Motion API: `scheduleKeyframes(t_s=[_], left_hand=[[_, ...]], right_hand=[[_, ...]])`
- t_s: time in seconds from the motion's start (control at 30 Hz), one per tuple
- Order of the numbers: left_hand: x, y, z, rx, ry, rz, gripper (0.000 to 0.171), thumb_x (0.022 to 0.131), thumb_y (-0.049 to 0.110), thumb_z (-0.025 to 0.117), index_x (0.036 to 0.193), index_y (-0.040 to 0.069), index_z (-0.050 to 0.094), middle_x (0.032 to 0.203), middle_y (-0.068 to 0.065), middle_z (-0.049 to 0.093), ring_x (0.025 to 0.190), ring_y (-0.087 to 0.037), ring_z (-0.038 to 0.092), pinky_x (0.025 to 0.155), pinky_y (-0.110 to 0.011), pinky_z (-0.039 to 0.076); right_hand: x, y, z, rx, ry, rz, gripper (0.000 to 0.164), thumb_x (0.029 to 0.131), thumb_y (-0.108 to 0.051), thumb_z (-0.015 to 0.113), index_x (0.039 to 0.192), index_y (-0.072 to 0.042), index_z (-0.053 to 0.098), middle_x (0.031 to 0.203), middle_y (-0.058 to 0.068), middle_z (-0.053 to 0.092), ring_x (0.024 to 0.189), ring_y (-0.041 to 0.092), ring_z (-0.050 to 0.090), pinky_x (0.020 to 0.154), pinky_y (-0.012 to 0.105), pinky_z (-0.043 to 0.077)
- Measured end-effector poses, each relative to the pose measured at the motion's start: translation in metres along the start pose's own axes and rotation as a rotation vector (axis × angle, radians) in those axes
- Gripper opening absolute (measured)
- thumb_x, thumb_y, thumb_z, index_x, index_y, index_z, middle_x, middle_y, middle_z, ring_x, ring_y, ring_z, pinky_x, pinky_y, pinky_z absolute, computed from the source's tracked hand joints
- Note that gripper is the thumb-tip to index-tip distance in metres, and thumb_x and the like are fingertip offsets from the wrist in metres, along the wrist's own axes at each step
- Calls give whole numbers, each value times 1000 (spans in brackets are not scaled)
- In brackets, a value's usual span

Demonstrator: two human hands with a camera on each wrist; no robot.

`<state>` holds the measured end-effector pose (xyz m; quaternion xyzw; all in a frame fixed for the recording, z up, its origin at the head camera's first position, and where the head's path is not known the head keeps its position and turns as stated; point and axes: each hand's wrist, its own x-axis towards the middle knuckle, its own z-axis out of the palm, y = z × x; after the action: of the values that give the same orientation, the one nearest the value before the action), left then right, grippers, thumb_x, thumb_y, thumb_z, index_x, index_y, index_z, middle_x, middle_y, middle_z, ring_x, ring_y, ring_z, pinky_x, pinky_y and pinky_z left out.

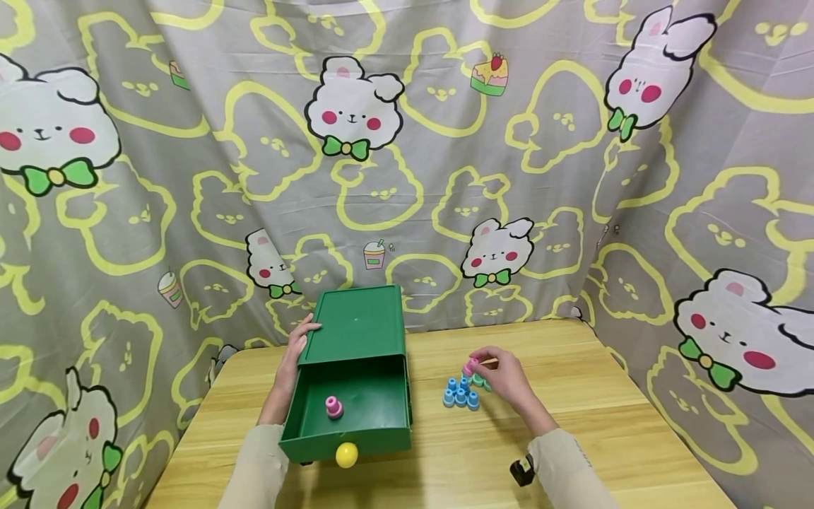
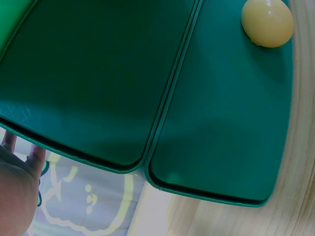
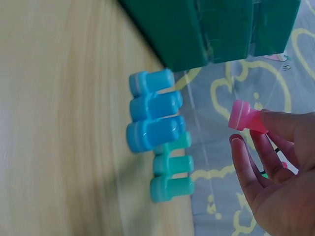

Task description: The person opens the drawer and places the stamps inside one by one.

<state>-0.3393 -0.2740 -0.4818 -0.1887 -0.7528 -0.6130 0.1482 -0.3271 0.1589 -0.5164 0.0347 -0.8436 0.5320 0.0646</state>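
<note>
My right hand (image 1: 502, 373) pinches a small pink stepped plastic peg (image 3: 241, 116) between thumb and fingers, raised above the table. Below it stand several blue pegs (image 1: 461, 396) in a cluster, with green pegs (image 3: 173, 189) just behind them, partly covered by the hand in the head view. My left hand (image 1: 294, 350) rests against the left side of a green drawer box (image 1: 359, 322), fingertips at its top edge. The box's drawer (image 1: 375, 417) is pulled out toward me, with a yellow ball knob (image 1: 346, 455) on its front. Inside it, toward the left, another pink peg (image 1: 333, 407) stands upright.
The wooden table (image 1: 572, 382) carries everything. A grey curtain (image 1: 445, 198) with cartoon rabbits hangs behind and at both sides, meeting the table's back edge. A black device (image 1: 523, 469) sits at the right wrist, by the sleeve.
</note>
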Motion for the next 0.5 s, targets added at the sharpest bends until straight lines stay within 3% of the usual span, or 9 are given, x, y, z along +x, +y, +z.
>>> scheduleKeyframes(t_s=[0.17, 0.23, 0.37, 0.5], left_hand=[[0, 1, 0, 3, 3, 0, 47, 113, 27, 24, 142, -4, 45, 171, -15, 18, 159, -39, 5, 121, -74, 0], [0, 1, 0, 2, 4, 4, 47, 113, 26, 24, 142, -4, 45, 171, -16, 18, 159, -40, 6, 121, -74, 1], [0, 2, -1, -5, 0, 1, 47, 113, 26, 24, 142, -4, 45, 171, -5, 22, 159, -40, 5, 121, -73, 1], [-1, 1, -1, -9, -4, -5, 47, 113, 28, 25, 142, -4, 45, 169, 3, 24, 159, -39, 5, 121, -73, 1]], right_hand=[[0, -9, 1, 101, 4, -4, 24, 98, -7, 71, 120, 1, 69, 110, 15, 69, 98, 34, 75, 83, 43, 62], [0, -14, 1, 127, -1, -10, 26, 98, -8, 71, 122, 2, 68, 111, 15, 69, 97, 34, 75, 82, 39, 63], [-3, -24, 2, 168, -6, -9, 25, 99, -9, 70, 122, 2, 68, 113, 16, 68, 99, 36, 74, 78, 29, 62], [-7, -37, 3, 211, -21, -6, 27, 100, -13, 70, 123, 0, 68, 116, 17, 68, 101, 35, 74, 80, 28, 62]])
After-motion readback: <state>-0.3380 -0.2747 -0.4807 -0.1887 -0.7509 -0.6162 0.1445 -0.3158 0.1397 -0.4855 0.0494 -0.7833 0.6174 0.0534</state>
